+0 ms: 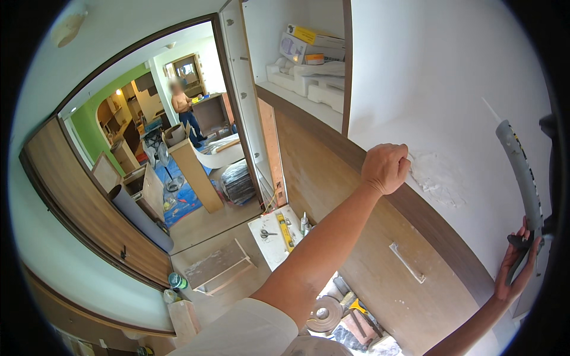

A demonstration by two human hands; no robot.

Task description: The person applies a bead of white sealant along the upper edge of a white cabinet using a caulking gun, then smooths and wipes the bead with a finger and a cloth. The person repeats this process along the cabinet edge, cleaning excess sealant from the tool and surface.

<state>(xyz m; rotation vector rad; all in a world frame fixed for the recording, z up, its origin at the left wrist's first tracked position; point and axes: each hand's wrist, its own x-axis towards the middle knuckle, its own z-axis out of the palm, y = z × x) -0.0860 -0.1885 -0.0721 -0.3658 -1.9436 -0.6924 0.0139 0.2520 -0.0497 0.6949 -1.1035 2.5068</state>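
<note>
My left hand (387,168) is curled closed at the dark brown edge strip (427,216) of a cabinet, and its fingers hide whatever may be in them. Just right of it, a rough white smear (438,175) marks the white panel (404,77). My right hand (518,267) grips the handle of a caulking gun, off to the right. A grey sealant tube (522,166) is loaded in the gun, its thin white nozzle (490,111) pointing up and left, apart from the panel.
An open cupboard (309,121) holds boxes and white foam. Below, a white board (270,246) carries scissors, a yellow level (285,232) and a bottle. Tape rolls and tools lie near my body. A wooden stool (218,267) stands on the floor. Beyond the doorway a person (183,107) stands.
</note>
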